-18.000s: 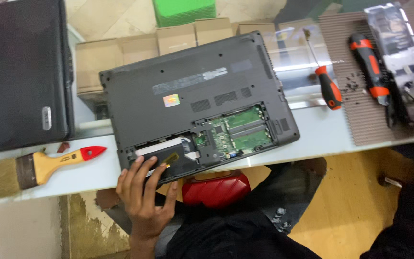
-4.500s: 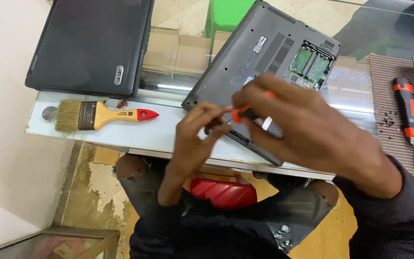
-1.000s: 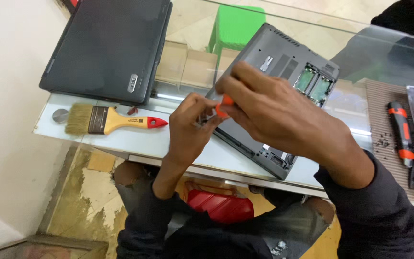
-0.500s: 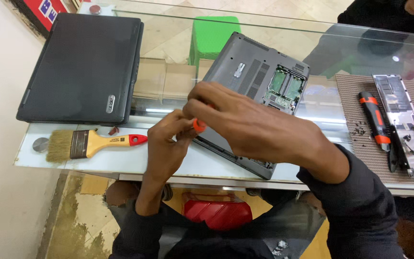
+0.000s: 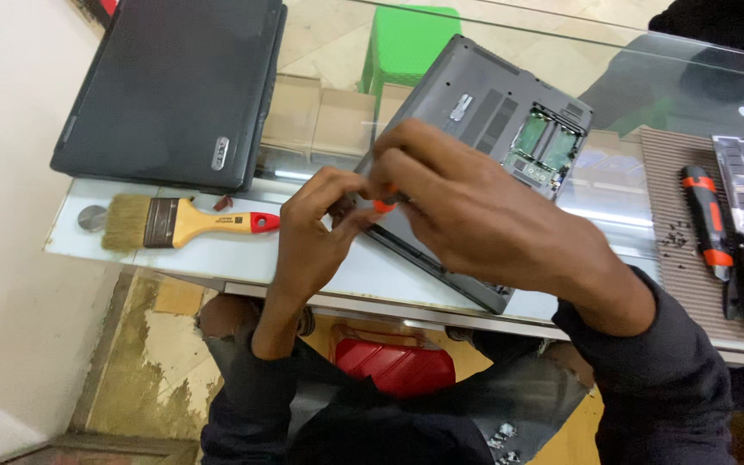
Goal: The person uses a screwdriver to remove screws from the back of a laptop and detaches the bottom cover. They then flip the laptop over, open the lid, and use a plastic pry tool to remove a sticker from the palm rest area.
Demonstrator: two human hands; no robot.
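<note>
Nearest the viewer, a red stool (image 5: 398,366) shows under the glass counter (image 5: 217,258). Above the counter's near edge, the left hand (image 5: 312,237) and right hand (image 5: 475,207) meet over the near corner of a grey laptop (image 5: 475,95) lying base-up. The right grip is closed around an orange-handled screwdriver (image 5: 383,205), mostly hidden. The left fingertips pinch together at its tip; what they hold cannot be told. The laptop's open bay (image 5: 544,142) holds green circuit boards. To the left lies a brush (image 5: 187,222); to the right, a ribbed mat (image 5: 691,250) carries loose screws (image 5: 672,241) and a second screwdriver (image 5: 708,224). Farther back rests a closed black laptop (image 5: 174,86). Compared with half a second earlier, the hands cover more of the handle.
</note>
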